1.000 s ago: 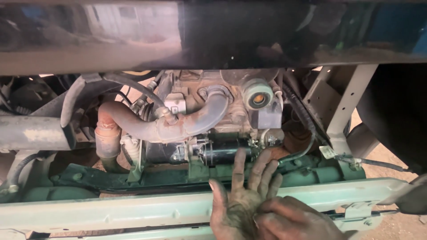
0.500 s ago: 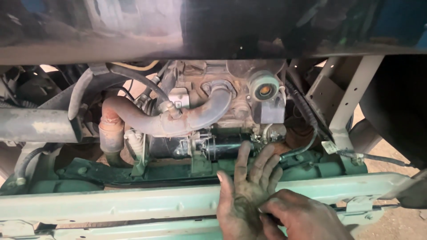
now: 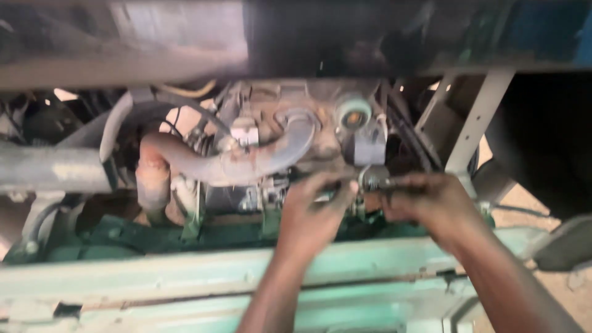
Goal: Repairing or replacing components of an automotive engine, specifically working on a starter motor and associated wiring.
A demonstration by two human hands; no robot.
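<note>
I look into the underside of a vehicle's engine bay, and the view is blurred. My left hand (image 3: 311,213) reaches up over the green frame rail (image 3: 185,271), its fingertips curled against a small metal fitting (image 3: 372,177) below the round pulley (image 3: 353,117). Blur hides whether the left hand grips it. My right hand (image 3: 428,200) comes in from the right with its fingers closed on a thin dark metal tool (image 3: 394,182) whose end sits at the same fitting. Both hands are greasy. The dark starter-like unit behind them is mostly hidden.
A rusty curved hose (image 3: 246,161) runs across the engine on the left. A grey pipe (image 3: 49,169) lies at far left. A slanted grey bracket (image 3: 478,123) stands at right, a dark body panel (image 3: 296,37) overhangs, and sandy ground (image 3: 524,197) shows at right.
Both hands have risen from the green rail, where the right was rubbing the open left palm, up to the fitting under the pulley. The camera has shifted slightly.
</note>
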